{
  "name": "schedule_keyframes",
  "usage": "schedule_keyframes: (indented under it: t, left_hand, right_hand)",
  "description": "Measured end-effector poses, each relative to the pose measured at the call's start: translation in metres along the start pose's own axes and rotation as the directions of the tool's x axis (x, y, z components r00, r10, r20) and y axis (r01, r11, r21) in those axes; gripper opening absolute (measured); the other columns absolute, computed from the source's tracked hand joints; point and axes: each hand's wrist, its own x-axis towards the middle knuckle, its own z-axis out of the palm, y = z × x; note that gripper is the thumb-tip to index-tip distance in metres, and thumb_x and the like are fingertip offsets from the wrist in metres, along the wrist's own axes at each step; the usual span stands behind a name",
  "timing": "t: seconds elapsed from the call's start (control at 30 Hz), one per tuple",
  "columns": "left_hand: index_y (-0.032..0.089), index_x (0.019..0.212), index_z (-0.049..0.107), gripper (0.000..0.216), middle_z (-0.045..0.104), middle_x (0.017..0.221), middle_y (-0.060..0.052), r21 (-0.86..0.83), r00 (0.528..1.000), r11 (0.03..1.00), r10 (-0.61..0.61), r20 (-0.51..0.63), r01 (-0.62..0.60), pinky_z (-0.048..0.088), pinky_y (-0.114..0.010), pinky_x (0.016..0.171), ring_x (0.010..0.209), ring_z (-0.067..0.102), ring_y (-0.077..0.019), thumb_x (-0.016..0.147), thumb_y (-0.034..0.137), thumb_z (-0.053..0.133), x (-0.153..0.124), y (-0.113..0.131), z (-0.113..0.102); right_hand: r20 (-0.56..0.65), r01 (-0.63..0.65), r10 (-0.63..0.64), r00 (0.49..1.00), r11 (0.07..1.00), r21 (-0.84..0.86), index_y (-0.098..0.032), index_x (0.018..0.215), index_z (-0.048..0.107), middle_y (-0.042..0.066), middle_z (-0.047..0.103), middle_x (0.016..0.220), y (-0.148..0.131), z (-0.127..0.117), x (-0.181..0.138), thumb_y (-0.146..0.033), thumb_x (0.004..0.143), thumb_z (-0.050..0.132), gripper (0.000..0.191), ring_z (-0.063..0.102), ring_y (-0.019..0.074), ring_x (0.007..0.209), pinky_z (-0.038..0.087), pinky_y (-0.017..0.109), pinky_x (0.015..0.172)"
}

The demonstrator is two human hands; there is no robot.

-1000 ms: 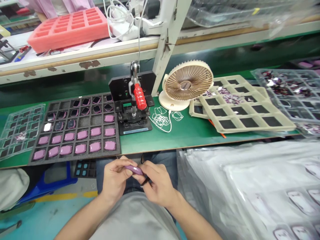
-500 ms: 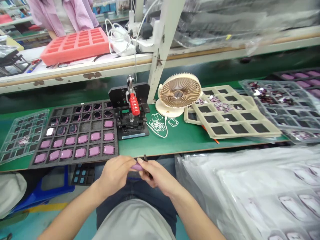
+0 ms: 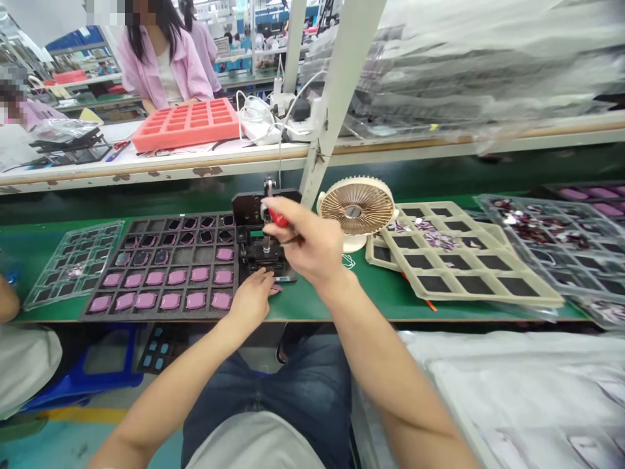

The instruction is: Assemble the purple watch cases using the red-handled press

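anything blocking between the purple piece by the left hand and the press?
Nothing visible: the purple piece is at the front edge of the press; the left hand hides part of that spot.

The press handle (image 3: 278, 218) looks like glossy red plastic, the back plate (image 3: 245, 208) matt black. Rough, matt grey foam forms the tray (image 3: 178, 257) around smooth, satiny purple cases (image 3: 196, 300). The fan (image 3: 355, 210) is smooth cream plastic, the counter (image 3: 297, 305) smooth with a faint sheen, the sheeting (image 3: 488, 55) wrinkled, shiny plastic.
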Motion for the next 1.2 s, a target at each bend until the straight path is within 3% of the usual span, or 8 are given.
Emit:
schedule_keyframes:
  t: [0.2, 0.3, 0.4, 0.47, 0.6, 0.8, 1.03, 1.2]
  left_hand:
    - [0.019, 0.105, 0.074, 0.015, 0.078, 0.115, -0.011, -0.077, 0.998, 0.997, -0.026, -0.056, 0.022, 0.06, -0.046, 0.103, 0.117, 0.072, -0.0279, 0.099, 0.012, 0.062, -0.017, 0.002, -0.022]
    - [0.021, 0.117, 0.073, 0.02, 0.079, 0.108, -0.008, -0.121, 0.98, 0.988, -0.111, -0.162, 0.092, 0.064, -0.04, 0.091, 0.101, 0.076, -0.0235, 0.103, 0.018, 0.059, -0.036, -0.001, -0.047]
    - [0.022, 0.12, 0.073, 0.021, 0.079, 0.111, -0.007, -0.145, 0.956, 0.979, -0.177, -0.236, 0.145, 0.064, -0.037, 0.088, 0.1, 0.076, -0.0219, 0.104, 0.022, 0.062, -0.05, -0.011, -0.063]
    - [0.022, 0.113, 0.075, 0.015, 0.078, 0.11, -0.007, -0.145, 0.948, 0.977, -0.189, -0.256, 0.156, 0.065, -0.034, 0.085, 0.099, 0.076, -0.0212, 0.103, 0.025, 0.064, -0.052, -0.018, -0.066]
    - [0.018, 0.121, 0.07, 0.02, 0.076, 0.112, -0.009, -0.102, 0.944, 0.984, -0.169, -0.282, 0.145, 0.066, -0.033, 0.081, 0.098, 0.076, -0.0211, 0.103, 0.023, 0.062, -0.039, -0.026, -0.061]
    - [0.016, 0.126, 0.067, 0.025, 0.073, 0.12, -0.013, 0.035, 0.963, 0.997, -0.063, -0.263, 0.075, 0.059, -0.046, 0.105, 0.114, 0.072, -0.0255, 0.106, 0.017, 0.052, -0.011, -0.023, -0.051]
    - [0.012, 0.118, 0.071, 0.03, 0.076, 0.115, -0.016, 0.13, 0.997, 0.991, -0.004, -0.072, 0.013, 0.055, -0.047, 0.108, 0.117, 0.071, -0.0296, 0.097, 0.0, 0.053, 0.034, -0.021, -0.014]
    - [0.017, 0.128, 0.068, 0.029, 0.069, 0.134, -0.012, 0.032, 0.991, 0.997, -0.06, -0.118, 0.065, 0.053, -0.056, 0.109, 0.125, 0.065, -0.0298, 0.101, 0.025, 0.067, 0.036, -0.019, 0.004]
  right_hand:
    - [-0.188, -0.276, 0.258, 0.948, 0.958, -0.075, -0.022, 0.118, 0.076, 0.009, 0.08, 0.109, -0.006, -0.013, -0.002, -0.044, 0.109, 0.051, 0.035, 0.077, 0.0229, 0.097, 0.061, 0.036, 0.091]
    - [0.116, -0.3, 0.315, 0.942, 0.945, -0.132, -0.022, 0.108, 0.079, 0.008, 0.081, 0.105, 0.0, -0.001, -0.058, -0.039, 0.109, 0.05, 0.034, 0.076, 0.0202, 0.096, 0.059, 0.031, 0.09]
    - [0.497, -0.308, 0.416, 0.762, 0.907, -0.287, -0.024, 0.123, 0.076, 0.007, 0.076, 0.131, 0.016, 0.023, -0.107, -0.032, 0.111, 0.045, 0.035, 0.072, 0.02, 0.118, 0.057, 0.029, 0.094]
    - [0.589, -0.281, 0.466, 0.66, 0.881, -0.381, -0.025, 0.136, 0.07, 0.007, 0.071, 0.141, 0.029, 0.039, -0.118, -0.029, 0.11, 0.047, 0.034, 0.069, 0.0221, 0.125, 0.056, 0.03, 0.095]
    - [0.615, -0.251, 0.494, 0.615, 0.862, -0.441, -0.019, 0.138, 0.067, 0.014, 0.077, 0.122, 0.048, 0.06, -0.108, -0.031, 0.105, 0.059, 0.036, 0.074, 0.0295, 0.11, 0.056, 0.036, 0.091]
    - [0.596, -0.229, 0.48, 0.644, 0.864, -0.449, -0.021, 0.141, 0.064, 0.012, 0.071, 0.139, 0.037, 0.05, -0.112, -0.02, 0.105, 0.052, 0.038, 0.072, 0.0267, 0.119, 0.056, 0.031, 0.085]
    - [0.19, -0.544, 0.634, 0.75, 0.753, -0.369, -0.022, 0.137, 0.067, 0.012, 0.076, 0.129, 0.004, -0.002, -0.145, -0.04, 0.103, 0.062, 0.039, 0.076, 0.0311, 0.106, 0.06, 0.041, 0.085]
    - [0.223, -0.517, 0.547, 0.806, 0.836, -0.184, -0.025, 0.135, 0.069, 0.012, 0.077, 0.127, -0.032, -0.003, -0.121, -0.045, 0.101, 0.065, 0.039, 0.077, 0.0297, 0.101, 0.06, 0.04, 0.086]
